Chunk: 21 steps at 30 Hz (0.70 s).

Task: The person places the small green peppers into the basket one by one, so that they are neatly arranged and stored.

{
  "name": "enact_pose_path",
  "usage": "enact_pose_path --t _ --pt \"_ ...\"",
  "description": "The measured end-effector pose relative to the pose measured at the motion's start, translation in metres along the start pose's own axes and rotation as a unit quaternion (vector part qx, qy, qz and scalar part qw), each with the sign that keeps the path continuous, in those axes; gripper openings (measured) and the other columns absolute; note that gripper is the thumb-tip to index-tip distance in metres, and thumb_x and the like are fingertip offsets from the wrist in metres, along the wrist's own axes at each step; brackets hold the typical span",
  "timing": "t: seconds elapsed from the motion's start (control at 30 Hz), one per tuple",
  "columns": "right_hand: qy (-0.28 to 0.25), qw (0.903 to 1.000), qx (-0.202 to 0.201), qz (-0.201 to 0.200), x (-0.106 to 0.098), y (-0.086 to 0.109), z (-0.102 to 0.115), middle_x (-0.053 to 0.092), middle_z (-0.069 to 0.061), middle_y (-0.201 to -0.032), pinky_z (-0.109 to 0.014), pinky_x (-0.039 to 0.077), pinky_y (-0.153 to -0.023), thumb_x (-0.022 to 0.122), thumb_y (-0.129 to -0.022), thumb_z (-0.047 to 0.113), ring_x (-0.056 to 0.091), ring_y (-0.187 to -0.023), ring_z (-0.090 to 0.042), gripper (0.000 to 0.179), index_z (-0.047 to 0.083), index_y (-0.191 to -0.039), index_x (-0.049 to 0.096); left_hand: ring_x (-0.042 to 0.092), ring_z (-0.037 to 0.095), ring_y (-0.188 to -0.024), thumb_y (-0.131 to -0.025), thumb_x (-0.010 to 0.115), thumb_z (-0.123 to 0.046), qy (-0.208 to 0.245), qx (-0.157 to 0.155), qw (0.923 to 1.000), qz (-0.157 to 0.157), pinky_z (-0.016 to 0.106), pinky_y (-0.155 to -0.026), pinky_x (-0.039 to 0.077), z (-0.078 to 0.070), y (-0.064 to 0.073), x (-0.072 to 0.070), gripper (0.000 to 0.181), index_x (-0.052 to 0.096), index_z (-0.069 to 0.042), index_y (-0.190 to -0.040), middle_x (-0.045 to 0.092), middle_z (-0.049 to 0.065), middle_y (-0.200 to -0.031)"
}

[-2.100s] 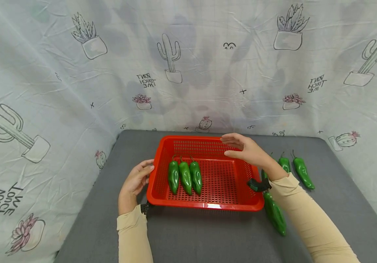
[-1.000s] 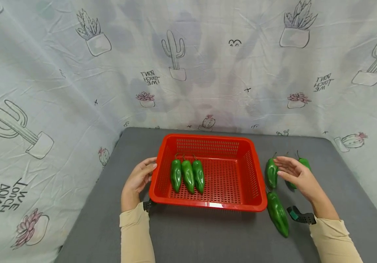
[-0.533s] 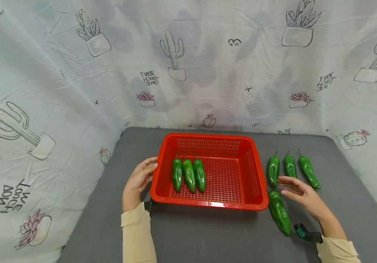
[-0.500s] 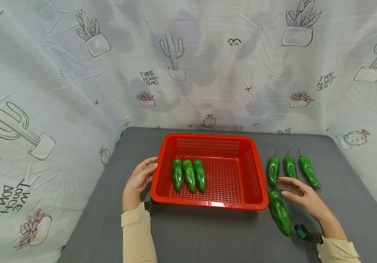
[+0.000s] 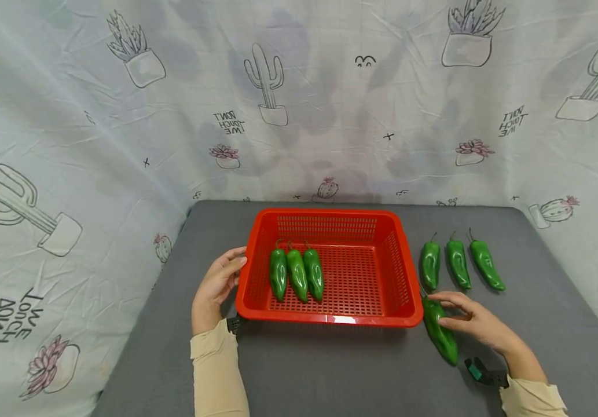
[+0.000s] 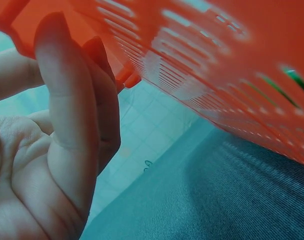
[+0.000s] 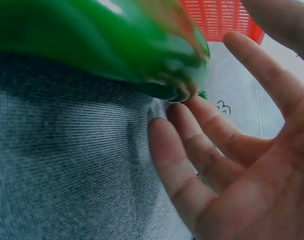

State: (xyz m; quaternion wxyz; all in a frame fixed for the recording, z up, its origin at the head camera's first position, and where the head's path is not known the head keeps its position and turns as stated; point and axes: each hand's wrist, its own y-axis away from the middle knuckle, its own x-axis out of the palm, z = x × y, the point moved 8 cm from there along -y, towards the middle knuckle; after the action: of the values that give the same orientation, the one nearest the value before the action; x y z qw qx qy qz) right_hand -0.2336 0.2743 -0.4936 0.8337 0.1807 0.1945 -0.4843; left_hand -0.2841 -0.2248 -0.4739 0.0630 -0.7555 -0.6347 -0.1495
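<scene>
A red perforated plastic basket stands on the grey table, with three green peppers lying side by side in its left half. At the basket's left rim my left hand grips the edge; the left wrist view shows its fingers curled up against the rim. My right hand reaches over a green pepper beside the basket's front right corner. Its fingers are spread at the stem end of that pepper, not closed round it. Whether they touch it is hard to tell.
Three more green peppers, a left one, a middle one and a right one, lie in a row right of the basket. A pale cactus-print cloth hangs behind and at the sides of the grey table.
My right hand has come out from over the basket, passed the row of peppers and moved down to the front pepper. My left hand has stayed at the basket's rim.
</scene>
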Motion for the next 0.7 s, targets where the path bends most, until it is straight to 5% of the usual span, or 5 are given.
enact_pose_path --t 0.2,0.43,0.7 --pt "0.026 0.9991 0.021 0.027 0.008 0.002 0.0 0.039 -0.02 -0.14 -0.03 0.047 -0.079 0.064 -0.09 0.019 0.035 -0.11 0.013 0.048 0.014 -0.135 0.051 0.066 0.009 -0.078 -0.099 0.043 -0.002 0.0 0.004 1.0 0.003 0.023 -0.064 0.055 -0.001 0.001 0.001 0.039 0.032 0.009 -0.135 0.069 -0.003 -0.094" --pt "0.019 0.9989 0.013 0.041 0.013 0.003 0.004 0.034 -0.029 -0.138 -0.05 0.043 -0.082 0.066 -0.088 0.017 0.023 -0.108 0.024 0.047 0.013 -0.132 0.054 0.066 0.009 -0.078 -0.099 0.043 -0.003 -0.005 0.003 1.0 0.005 0.023 -0.064 0.055 -0.002 0.0 0.001 0.04 0.032 0.009 -0.135 0.069 -0.003 -0.094" --pt "0.042 0.9979 0.02 0.045 0.016 -0.002 0.001 0.033 -0.03 -0.13 -0.021 0.04 -0.068 0.071 -0.085 0.019 0.038 -0.098 -0.001 0.051 0.009 -0.131 0.053 0.066 0.009 -0.076 -0.099 0.043 -0.002 0.002 0.003 1.0 0.008 0.022 -0.064 0.055 -0.001 0.0 0.001 0.036 0.035 0.007 -0.133 0.069 -0.003 -0.094"
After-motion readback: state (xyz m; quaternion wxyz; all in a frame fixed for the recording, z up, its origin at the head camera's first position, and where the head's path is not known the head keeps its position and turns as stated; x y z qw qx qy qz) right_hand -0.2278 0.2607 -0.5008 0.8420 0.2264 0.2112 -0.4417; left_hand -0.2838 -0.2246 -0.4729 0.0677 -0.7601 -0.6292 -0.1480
